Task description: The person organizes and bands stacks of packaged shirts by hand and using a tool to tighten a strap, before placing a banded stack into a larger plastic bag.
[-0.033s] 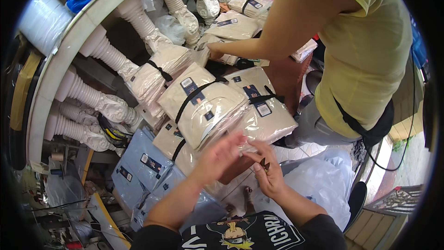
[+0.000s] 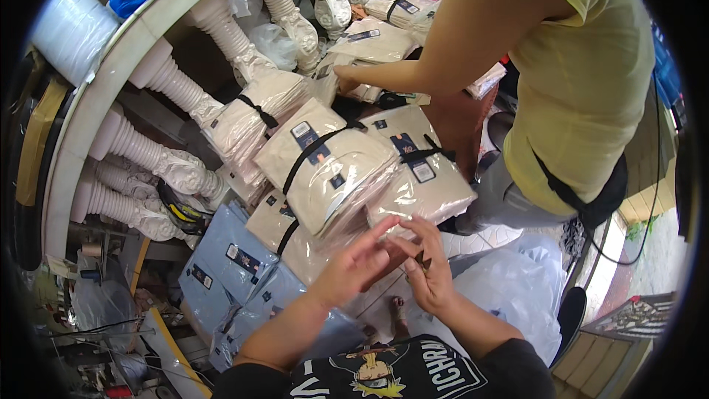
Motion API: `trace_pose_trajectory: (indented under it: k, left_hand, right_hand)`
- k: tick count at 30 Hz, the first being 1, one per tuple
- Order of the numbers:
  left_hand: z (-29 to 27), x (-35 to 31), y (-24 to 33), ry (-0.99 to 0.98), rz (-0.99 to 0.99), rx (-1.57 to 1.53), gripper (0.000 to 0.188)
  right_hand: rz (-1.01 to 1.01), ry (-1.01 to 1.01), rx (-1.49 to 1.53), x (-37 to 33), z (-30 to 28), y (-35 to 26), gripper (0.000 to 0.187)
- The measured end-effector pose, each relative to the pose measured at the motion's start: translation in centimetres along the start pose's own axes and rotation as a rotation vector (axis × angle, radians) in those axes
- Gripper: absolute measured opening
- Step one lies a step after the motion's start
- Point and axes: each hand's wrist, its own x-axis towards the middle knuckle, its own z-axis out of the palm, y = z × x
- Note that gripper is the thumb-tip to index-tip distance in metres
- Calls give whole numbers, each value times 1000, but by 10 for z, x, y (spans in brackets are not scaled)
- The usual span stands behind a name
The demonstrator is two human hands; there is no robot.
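Note:
My left hand point(image 2: 353, 270) is raised in front of me with its fingers loosely stretched, its fingertips close to those of my right hand point(image 2: 434, 284). Held in the right palm is a small dark pair of thread snips point(image 2: 422, 259), its pointed tips showing beside the thumb. Just beyond my hands lies a bundle of cream folded garments point(image 2: 325, 162) in clear plastic, tied with a black strip. A second cream bundle point(image 2: 436, 196), also tied in black, rests to its right. Light blue packed garments point(image 2: 236, 251) are stacked at the left.
A person in a yellow top point(image 2: 583, 89) stands at the right, one hand reaching among packed garments point(image 2: 369, 41) farther back. Ornate white balusters point(image 2: 185, 170) curve along the left. A large translucent plastic bag point(image 2: 509, 292) lies to my right.
My left hand has shifted slightly down, and its blurred fingers now show more clearly. The right fingers have risen a little, bringing the two hands' fingertips close together.

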Motion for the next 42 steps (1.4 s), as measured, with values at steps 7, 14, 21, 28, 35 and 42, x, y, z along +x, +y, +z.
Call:
trace_pose_trajectory:
  k: [7, 14, 21, 28, 35, 42]
  left_hand:
    - [-11, -57, 23, -212, -102, 60, 56]
    - [-22, -67, 43, 125, -412, 37, 16]
    - [-50, -71, 53, 193, -454, -4, 16]
    - [-46, -76, 49, 280, -602, 26, 19]
    - [-51, -67, 26, 425, -680, -54, 22]
    - [-59, -48, 20, 404, -732, -14, 21]
  right_hand:
    - [-65, -241, -227, 3, 22, -46, 35]
    - [411, -203, -172, 64, -21, 47, 31]
    - [673, -72, -638, 170, -47, 240, 27]
    - [434, -567, -541, 244, -8, 363, 31]
    - [118, -739, -593, 277, 25, 430, 36]
    - [-214, -530, -653, 284, 27, 469, 36]
